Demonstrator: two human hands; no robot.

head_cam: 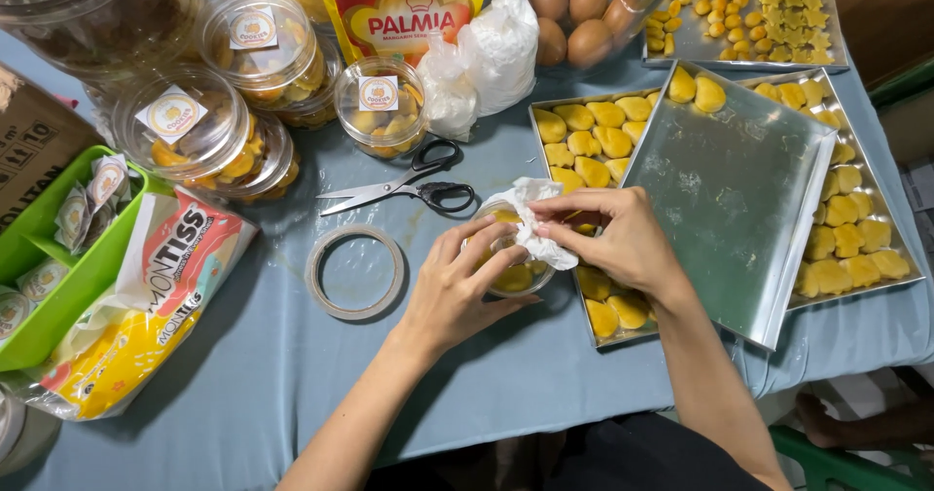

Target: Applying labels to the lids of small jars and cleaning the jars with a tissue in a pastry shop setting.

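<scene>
At the centre of the frame, the left hand [457,291] has its grip curled around a small clear plastic jar [511,275] of yellow cookies standing on the blue tabletop [292,394]. The right hand [618,238] pinches a crumpled white tissue [535,220] against the jar's rim, just above the left fingers. Scissors [409,189] lie nearby to the upper left, a tape roll [355,271] to the left.

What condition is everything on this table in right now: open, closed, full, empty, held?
Small clear jar: open, partly filled with cookies, held by left hand.
White tissue: crumpled, pinched by right hand at the jar rim.
Scissors: lying slightly open.
Tape roll: lying flat.
Top tray: nearly empty, stacked tilted over cookie trays.
Lidded jars: closed, filled.
Eggs: whole.
</scene>
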